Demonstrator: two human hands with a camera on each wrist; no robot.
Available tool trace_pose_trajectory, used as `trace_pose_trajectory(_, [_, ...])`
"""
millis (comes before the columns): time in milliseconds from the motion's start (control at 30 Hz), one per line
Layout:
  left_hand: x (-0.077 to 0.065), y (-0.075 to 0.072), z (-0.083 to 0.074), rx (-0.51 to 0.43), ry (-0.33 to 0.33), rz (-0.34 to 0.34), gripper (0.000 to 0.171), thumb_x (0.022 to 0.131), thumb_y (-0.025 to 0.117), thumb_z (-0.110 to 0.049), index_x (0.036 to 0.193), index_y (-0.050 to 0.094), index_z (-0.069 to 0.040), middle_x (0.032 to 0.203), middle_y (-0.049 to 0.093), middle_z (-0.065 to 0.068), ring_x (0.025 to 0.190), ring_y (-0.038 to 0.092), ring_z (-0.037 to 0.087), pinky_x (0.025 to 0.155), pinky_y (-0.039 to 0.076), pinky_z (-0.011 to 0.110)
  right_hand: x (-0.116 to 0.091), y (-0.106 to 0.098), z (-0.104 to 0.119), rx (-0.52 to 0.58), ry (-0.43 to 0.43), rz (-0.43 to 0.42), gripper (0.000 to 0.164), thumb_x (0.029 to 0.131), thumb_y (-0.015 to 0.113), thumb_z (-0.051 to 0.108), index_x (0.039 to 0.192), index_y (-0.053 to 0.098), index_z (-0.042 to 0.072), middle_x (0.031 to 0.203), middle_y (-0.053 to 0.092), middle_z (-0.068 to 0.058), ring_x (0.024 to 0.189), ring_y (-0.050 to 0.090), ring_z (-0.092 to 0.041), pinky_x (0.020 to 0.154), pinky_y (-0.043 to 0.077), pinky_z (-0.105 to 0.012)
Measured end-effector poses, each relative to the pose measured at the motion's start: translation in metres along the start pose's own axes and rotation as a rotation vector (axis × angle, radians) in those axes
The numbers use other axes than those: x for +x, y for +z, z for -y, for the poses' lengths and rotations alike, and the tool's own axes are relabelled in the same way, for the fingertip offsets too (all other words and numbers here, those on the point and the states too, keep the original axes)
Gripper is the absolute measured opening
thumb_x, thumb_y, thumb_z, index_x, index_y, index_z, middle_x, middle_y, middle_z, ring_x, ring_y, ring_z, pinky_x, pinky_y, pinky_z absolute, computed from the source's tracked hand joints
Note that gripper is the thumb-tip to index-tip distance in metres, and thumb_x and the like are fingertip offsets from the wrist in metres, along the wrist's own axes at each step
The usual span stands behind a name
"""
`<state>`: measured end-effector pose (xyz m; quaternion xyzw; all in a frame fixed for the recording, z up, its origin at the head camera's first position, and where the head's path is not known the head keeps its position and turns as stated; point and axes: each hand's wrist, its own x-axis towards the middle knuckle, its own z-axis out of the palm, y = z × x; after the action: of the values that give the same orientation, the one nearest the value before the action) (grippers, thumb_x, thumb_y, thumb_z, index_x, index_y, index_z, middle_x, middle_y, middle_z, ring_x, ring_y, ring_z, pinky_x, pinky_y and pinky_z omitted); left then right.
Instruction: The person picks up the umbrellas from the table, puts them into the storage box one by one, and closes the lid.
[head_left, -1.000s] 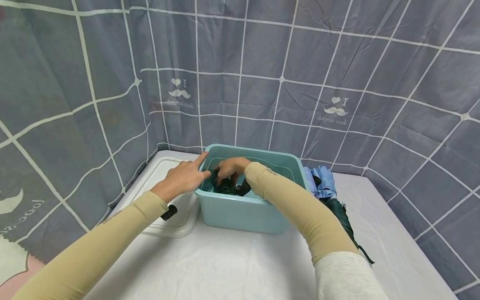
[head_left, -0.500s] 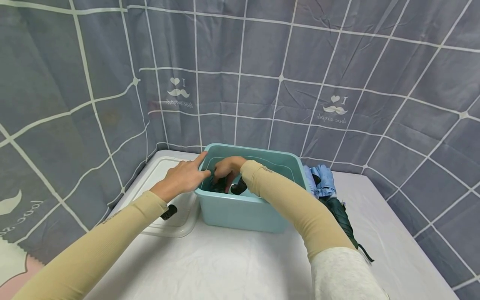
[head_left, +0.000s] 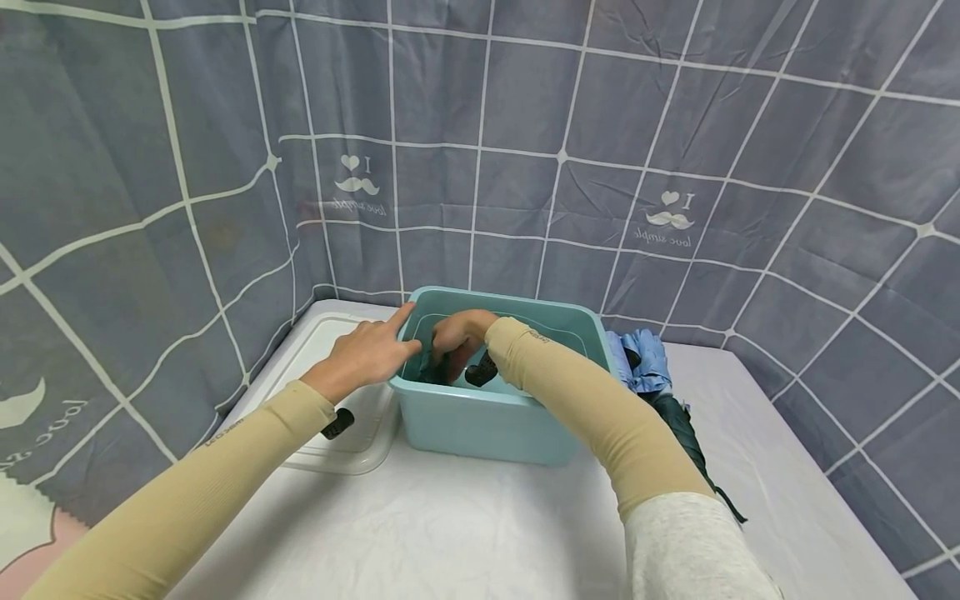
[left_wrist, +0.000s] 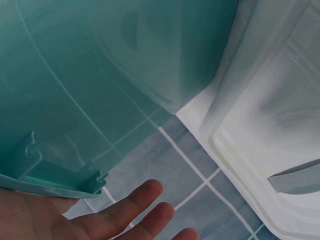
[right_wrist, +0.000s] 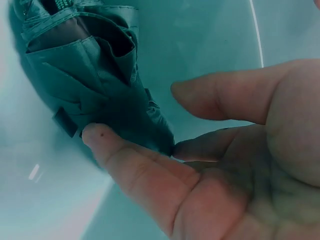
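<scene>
My left hand rests on the left rim of the teal plastic bin, its index finger stretched along the edge. In the left wrist view its fingers lie loose and fairly straight outside the bin wall. Inside the bin, at the left end, my right hand reaches down. The right wrist view shows a dark green folded fabric bundle, which looks like a folded umbrella, lying on the bin floor. One finger touches its side while the thumb stands apart from it.
A white lid lies flat left of the bin. To the right lie a blue folded bundle and a dark green folded umbrella with a strap. A white cloth covers the table; grey checked curtains enclose it.
The right hand has lowered within the bin's left end. Dark green fabric visible under it a second ago is now mostly hidden in the head view. The left hand has stayed put.
</scene>
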<state>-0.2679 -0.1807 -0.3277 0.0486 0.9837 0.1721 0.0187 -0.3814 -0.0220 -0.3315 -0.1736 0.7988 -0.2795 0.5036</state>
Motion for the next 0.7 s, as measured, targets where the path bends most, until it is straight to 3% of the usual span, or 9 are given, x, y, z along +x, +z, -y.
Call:
trace_pose_trajectory(367, [0.002, 0.002, 0.0, 0.005, 0.005, -0.011, 0.075, 0.099, 0.039, -0.052, 0.164, 0.01, -0.031, 0.144, 0.053, 0.025, 0.126, 0.055, 0.039, 0.069, 0.048, 0.05, -0.009, -0.001, -0.001, -0.087, 0.009, -0.057, 0.06, 0.105, 0.049, 0.012, 0.159, 0.024, 0.002, 0.164, 0.027, -0.019, 0.131, 0.054, -0.044, 0.102, 0.048, -0.056])
trace_pose_trajectory(700, [0.002, 0.0, 0.001, -0.013, -0.003, 0.005, 0.075, 0.098, 0.04, -0.052, 0.164, 0.008, -0.032, 0.142, 0.055, 0.024, 0.115, 0.06, 0.036, 0.06, 0.045, 0.043, -0.035, -0.002, 0.0, -0.305, -0.026, -0.118, 0.063, 0.104, 0.055, 0.028, 0.158, 0.032, 0.006, 0.162, 0.034, -0.015, 0.13, 0.057, -0.035, 0.103, 0.048, -0.05])
